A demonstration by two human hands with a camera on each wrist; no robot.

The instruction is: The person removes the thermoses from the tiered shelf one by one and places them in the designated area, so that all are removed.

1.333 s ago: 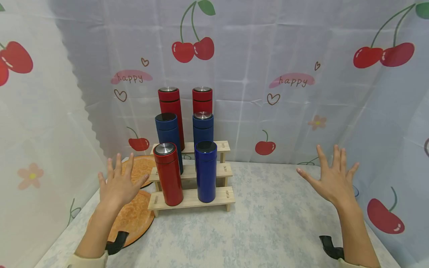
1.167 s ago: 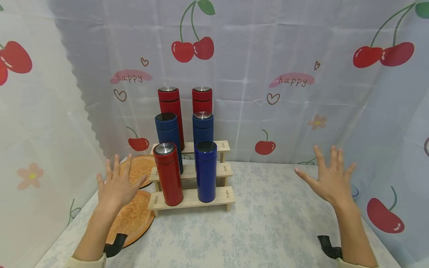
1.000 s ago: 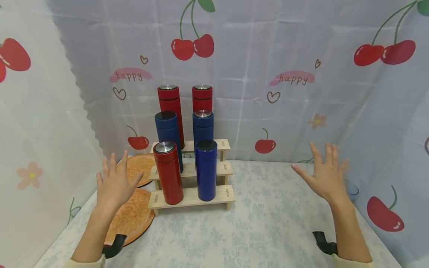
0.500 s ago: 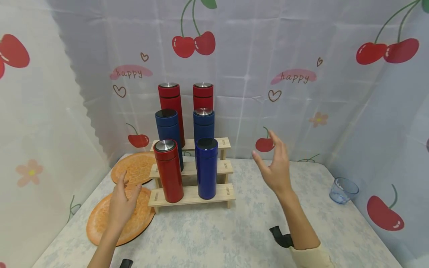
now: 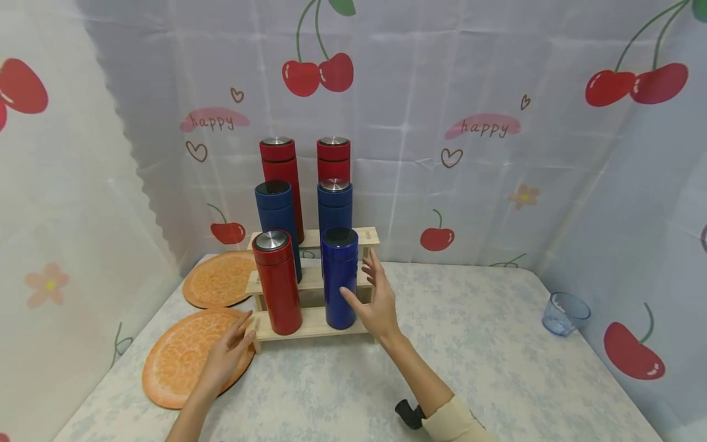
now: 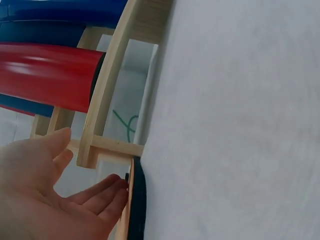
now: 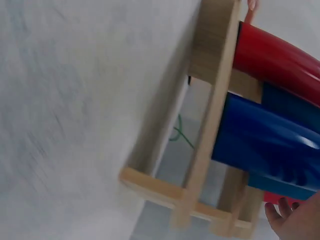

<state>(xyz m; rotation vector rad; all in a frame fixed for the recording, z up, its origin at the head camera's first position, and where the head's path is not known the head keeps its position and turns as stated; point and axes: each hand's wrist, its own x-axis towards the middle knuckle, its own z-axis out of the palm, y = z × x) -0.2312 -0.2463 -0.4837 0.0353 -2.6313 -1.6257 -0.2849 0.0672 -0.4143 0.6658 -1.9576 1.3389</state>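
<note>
A three-tier wooden rack [image 5: 315, 325] holds vacuum flasks in two columns. On its bottom tier stand a glossy red flask [image 5: 278, 291] with a steel lid and a glossy blue flask [image 5: 339, 282] with a black lid. My right hand [image 5: 381, 310] is at the blue flask's right side, thumb in front; in the right wrist view its fingertips [image 7: 280, 207] look apart from the flask. By the rack's left end is my left hand [image 5: 221, 359], fingers loosely bent and holding nothing. The left wrist view shows its thumb near the shelf end [image 6: 90, 150]; contact is unclear.
Matte blue flasks [image 5: 274, 209] [image 5: 335, 209] fill the middle tier, red flasks [image 5: 278, 159] [image 5: 334, 159] the top one. Two round orange-brown mats [image 5: 171, 362] [image 5: 212, 282] lie left of the rack. A clear blue cup [image 5: 564, 314] stands at the table's right edge.
Both hands were spread wide apart above the table. My right hand has swung left to the blue flask, and my left has moved right and down to the rack's left end.
</note>
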